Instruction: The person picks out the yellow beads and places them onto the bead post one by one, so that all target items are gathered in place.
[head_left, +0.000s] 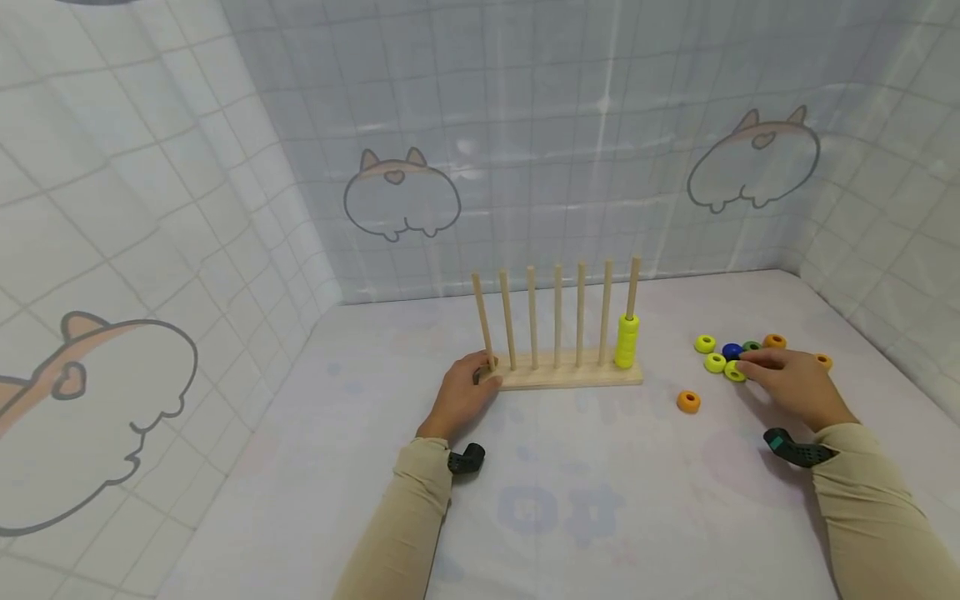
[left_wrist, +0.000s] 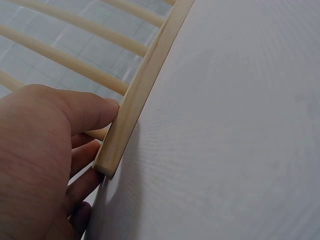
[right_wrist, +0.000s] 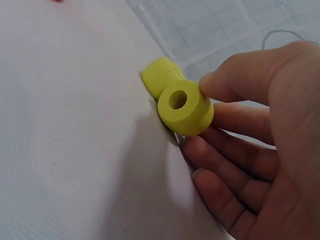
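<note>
A wooden peg rack (head_left: pixel 570 380) with several upright pegs stands mid-table. Yellow beads (head_left: pixel 626 343) are stacked on its rightmost peg; the other pegs are bare. My left hand (head_left: pixel 459 395) grips the rack's left end, thumb on the front of the base (left_wrist: pixel 131 107) and fingers behind. Over on the right, my right hand (head_left: pixel 797 388) pinches a yellow bead (right_wrist: pixel 187 117) between thumb and fingers, its hole facing the wrist camera. Another yellow bead (right_wrist: pixel 161 75) lies right beside it. A blue bead (head_left: pixel 731 352) and a green bead (head_left: pixel 752 347) sit close by, partly hidden.
Two more yellow beads, one at the back (head_left: pixel 705 343), lie left of my right hand. Orange beads are scattered behind it (head_left: pixel 775 341), to its right (head_left: pixel 823 361) and nearer the front (head_left: pixel 688 402). A tile-patterned curtain (head_left: pixel 555 183) encloses the white table (head_left: pixel 570 467).
</note>
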